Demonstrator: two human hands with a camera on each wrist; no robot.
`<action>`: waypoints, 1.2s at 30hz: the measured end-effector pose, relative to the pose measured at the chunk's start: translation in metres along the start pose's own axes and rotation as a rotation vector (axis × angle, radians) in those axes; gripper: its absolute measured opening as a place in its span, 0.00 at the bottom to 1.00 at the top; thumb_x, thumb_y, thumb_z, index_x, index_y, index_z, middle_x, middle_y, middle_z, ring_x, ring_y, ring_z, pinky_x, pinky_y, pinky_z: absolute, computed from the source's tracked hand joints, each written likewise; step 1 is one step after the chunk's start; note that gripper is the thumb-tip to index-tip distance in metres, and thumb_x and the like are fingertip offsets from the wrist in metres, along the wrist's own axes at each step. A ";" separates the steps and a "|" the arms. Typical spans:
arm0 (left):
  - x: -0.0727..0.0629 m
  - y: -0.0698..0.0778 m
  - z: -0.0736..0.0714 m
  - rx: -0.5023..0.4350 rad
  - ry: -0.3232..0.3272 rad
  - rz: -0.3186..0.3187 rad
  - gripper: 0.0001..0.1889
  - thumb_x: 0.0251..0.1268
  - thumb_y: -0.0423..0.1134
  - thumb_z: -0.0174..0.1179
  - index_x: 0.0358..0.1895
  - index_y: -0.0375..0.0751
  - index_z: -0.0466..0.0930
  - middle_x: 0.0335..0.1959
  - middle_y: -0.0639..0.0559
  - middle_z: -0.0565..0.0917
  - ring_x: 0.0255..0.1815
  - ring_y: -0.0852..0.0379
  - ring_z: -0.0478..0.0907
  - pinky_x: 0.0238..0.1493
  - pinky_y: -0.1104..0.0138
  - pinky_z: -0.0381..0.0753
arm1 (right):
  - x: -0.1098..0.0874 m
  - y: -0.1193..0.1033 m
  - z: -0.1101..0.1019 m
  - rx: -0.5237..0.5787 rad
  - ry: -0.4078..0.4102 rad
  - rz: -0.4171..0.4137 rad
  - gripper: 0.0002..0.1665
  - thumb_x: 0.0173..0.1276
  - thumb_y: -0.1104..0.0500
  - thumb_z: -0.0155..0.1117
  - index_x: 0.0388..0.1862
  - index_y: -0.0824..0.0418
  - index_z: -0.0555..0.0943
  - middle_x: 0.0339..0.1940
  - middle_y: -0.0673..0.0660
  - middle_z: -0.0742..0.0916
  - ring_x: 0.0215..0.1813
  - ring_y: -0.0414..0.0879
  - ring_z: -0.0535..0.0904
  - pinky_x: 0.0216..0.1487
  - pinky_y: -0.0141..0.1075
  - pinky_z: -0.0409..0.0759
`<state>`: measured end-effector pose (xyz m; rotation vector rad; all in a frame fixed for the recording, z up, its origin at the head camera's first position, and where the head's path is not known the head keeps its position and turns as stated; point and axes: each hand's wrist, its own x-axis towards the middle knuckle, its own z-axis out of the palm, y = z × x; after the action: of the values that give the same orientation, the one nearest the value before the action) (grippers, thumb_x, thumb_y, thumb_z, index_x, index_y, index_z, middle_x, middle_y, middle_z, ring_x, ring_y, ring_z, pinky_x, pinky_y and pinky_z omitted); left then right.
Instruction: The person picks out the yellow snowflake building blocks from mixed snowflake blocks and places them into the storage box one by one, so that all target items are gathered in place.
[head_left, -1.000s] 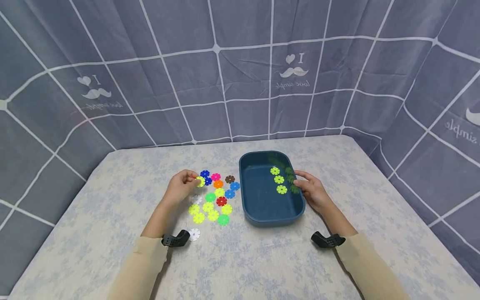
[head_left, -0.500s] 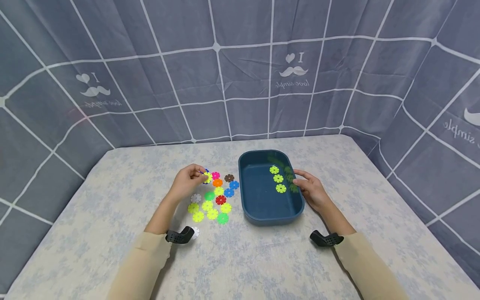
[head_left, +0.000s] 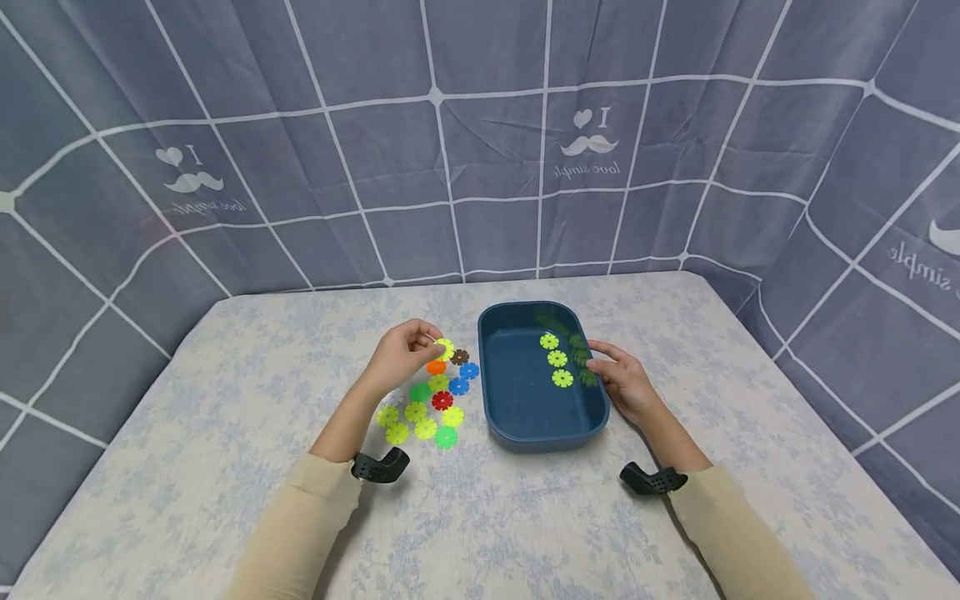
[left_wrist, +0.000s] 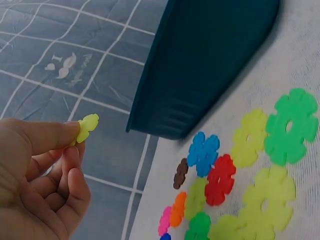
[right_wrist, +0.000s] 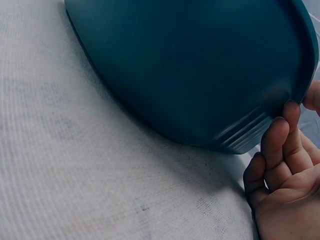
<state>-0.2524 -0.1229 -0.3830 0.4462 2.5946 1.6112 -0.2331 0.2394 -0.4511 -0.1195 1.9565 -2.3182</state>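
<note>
My left hand point(head_left: 403, 357) pinches a yellow notched plastic disc point(left_wrist: 88, 128) between thumb and fingers, raised over the loose discs. A dark blue rectangular bin point(head_left: 532, 417) stands to the right of that hand, with a gap between them. Inside the bin lie three yellow discs point(head_left: 557, 358) in a row by its right wall. At the bin's right side my right hand point(head_left: 633, 390) holds the rim; its fingers point(right_wrist: 276, 141) lie against the outer wall in the right wrist view.
Left of the bin several flat discs are spread on the table: yellow ones, a red disc point(head_left: 442, 401), a green disc point(head_left: 446, 437), a brown disc point(head_left: 460, 357) and blue ones. A grey patterned curtain point(head_left: 487, 150) hangs behind the table point(head_left: 540, 525).
My left hand has moved right with the yellow disc, from the blue discs towards the bin, and now covers the blue and pink discs. The right hand and bin stay in place.
</note>
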 end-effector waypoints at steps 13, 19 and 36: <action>0.008 0.013 0.022 -0.049 -0.063 0.043 0.09 0.67 0.34 0.62 0.46 0.34 0.77 0.32 0.44 0.80 0.38 0.31 0.75 0.31 0.64 0.73 | 0.000 0.003 -0.002 -0.017 0.006 -0.013 0.31 0.72 0.67 0.56 0.71 0.74 0.59 0.36 0.50 0.87 0.33 0.39 0.83 0.38 0.33 0.82; 0.011 0.020 0.031 -0.047 -0.080 0.056 0.09 0.66 0.33 0.62 0.45 0.34 0.77 0.32 0.46 0.80 0.35 0.38 0.76 0.33 0.64 0.74 | 0.001 0.003 -0.002 -0.024 0.008 -0.010 0.32 0.72 0.66 0.56 0.71 0.74 0.60 0.36 0.50 0.87 0.33 0.39 0.83 0.38 0.33 0.82; 0.018 0.035 0.053 -0.031 -0.112 0.106 0.08 0.65 0.33 0.63 0.44 0.34 0.78 0.31 0.48 0.80 0.32 0.52 0.76 0.36 0.66 0.77 | 0.001 0.002 -0.001 -0.036 0.021 -0.007 0.32 0.71 0.65 0.57 0.70 0.73 0.61 0.36 0.49 0.87 0.34 0.39 0.83 0.39 0.33 0.82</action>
<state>-0.2513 -0.0575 -0.3748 0.6622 2.4998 1.6044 -0.2341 0.2397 -0.4535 -0.1057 2.0109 -2.2987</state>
